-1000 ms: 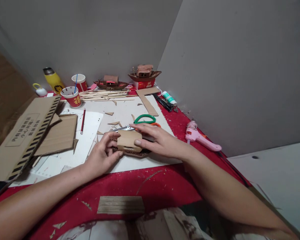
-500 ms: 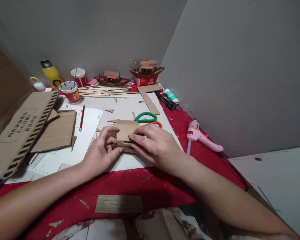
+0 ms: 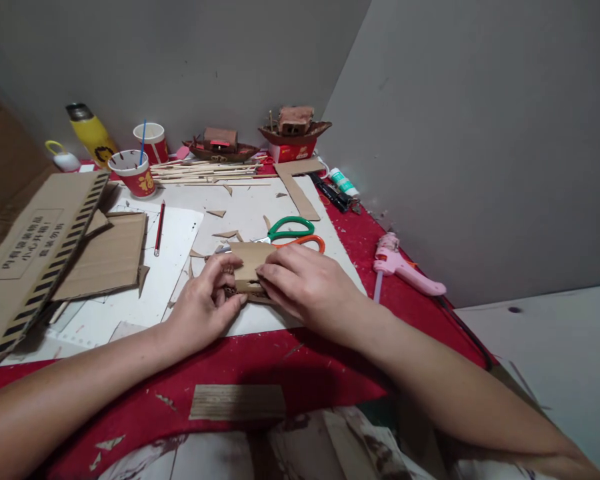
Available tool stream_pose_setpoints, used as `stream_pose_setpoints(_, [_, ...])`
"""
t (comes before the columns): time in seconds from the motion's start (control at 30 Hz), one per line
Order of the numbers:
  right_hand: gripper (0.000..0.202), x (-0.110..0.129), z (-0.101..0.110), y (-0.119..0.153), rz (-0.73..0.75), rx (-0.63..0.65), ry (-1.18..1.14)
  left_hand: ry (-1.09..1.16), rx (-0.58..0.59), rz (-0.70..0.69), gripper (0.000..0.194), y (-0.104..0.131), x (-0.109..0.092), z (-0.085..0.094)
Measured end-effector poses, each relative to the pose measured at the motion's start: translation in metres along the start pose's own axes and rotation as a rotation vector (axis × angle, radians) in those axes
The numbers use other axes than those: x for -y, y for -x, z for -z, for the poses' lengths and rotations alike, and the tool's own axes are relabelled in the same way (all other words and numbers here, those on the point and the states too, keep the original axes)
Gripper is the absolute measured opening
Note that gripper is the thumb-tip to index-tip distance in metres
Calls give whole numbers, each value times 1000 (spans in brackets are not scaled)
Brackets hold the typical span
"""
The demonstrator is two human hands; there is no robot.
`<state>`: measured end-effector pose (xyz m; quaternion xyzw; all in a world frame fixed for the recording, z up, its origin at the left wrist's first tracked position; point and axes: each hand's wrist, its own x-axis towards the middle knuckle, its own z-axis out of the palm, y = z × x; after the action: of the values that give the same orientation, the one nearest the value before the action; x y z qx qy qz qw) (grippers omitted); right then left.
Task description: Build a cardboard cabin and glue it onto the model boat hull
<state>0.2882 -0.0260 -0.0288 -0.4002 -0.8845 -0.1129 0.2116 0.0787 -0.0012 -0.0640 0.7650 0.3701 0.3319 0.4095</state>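
Note:
Between my hands is a small cardboard piece, its top bent over into a curve above a lower cardboard part. My left hand grips its left end, fingertips on the top and thumb at the front lower edge. On the right end, my right hand presses with its fingers closed over the top and front; its thumb is mostly hidden. Just behind lie scissors with one green and one orange handle, their blades partly hidden by the cardboard. Cardboard scraps are scattered close by on a white sheet.
A pink glue gun lies at the right on the red cloth. Two model boats, wooden sticks, paper cups and a yellow bottle line the back. Printed cardboard and a pencil lie left.
The cardboard's top has been bent lower toward the front, and more of the scissors shows behind it. Both hands keep their hold; the view has shifted slightly.

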Motion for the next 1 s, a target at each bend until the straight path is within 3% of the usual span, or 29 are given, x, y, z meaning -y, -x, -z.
stream_pose_setpoints(0.17, [15,9,4,11,-6,-90,-94,73,-41,35,39,-1,-2,-1])
stream_pose_setpoints(0.4, [15,25,-16,24,-37,-57,40,34,-40,50,38,2,-1,-3])
stream_pose_setpoints(0.63, [4,28,-21,24,-85,3,18,-100,-35,45,33,7,2,-7])
stream_pose_setpoints(0.8, [6,31,-24,24,-81,33,27,-120,-25,15,32,8,7,-9])
stream_pose_setpoints(1.0, [18,33,-24,21,-25,-38,91,-140,-21,43,30,7,6,-8])
